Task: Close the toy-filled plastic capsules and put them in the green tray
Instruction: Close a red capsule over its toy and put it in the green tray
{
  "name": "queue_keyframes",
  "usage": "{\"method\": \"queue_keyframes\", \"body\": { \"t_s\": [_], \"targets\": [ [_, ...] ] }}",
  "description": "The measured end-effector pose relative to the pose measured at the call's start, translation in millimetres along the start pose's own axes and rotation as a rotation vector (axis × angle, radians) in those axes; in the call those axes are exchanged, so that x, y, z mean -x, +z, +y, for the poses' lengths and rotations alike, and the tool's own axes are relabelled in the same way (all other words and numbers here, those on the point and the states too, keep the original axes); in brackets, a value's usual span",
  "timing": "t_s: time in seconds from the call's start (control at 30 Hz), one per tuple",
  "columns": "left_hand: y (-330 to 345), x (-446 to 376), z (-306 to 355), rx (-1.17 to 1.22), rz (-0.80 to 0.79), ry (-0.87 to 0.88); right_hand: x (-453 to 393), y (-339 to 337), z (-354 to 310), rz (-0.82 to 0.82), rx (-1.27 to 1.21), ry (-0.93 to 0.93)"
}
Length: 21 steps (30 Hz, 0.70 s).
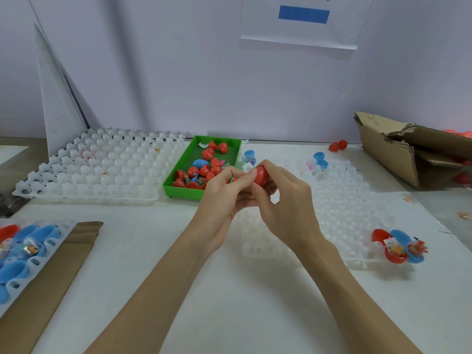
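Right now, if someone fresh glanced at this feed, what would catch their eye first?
First, the two hands meeting mid-frame: the left hand and right hand both grip a red capsule above the table. Just behind them sits the bright green tray, already holding many red capsules and a blue one. A torn cardboard box lies at the far right.

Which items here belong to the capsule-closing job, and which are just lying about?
Part of the job:
red capsule, held by the left hand and right hand
green tray with closed capsules
open capsules with toys at right

Lying about:
white cell tray at left
torn cardboard box
cardboard strip
paper sign on wall
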State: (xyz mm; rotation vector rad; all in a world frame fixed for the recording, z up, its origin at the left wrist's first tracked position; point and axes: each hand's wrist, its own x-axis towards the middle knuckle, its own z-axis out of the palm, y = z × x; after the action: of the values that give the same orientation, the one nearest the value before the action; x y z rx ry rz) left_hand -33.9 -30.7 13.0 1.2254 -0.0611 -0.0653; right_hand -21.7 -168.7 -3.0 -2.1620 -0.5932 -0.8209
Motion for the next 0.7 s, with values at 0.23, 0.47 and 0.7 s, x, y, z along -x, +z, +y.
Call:
{"method": "queue_keyframes", "body": {
  "t_s": [0.23,0.47,0.7],
  "targets": [
    [4,2,3,0.240,-0.075,-0.131,2,2,-3,0.095,-0.041,-0.034],
    [-3,0,6,0.466,-0.143,-0.302,1,2,-9,0.076,-0.308,0.151],
    [-9,-2,2,0.551,-0.188,-0.407,0,-4,-10,0.011,-0.314,0.171]
  ]
}}
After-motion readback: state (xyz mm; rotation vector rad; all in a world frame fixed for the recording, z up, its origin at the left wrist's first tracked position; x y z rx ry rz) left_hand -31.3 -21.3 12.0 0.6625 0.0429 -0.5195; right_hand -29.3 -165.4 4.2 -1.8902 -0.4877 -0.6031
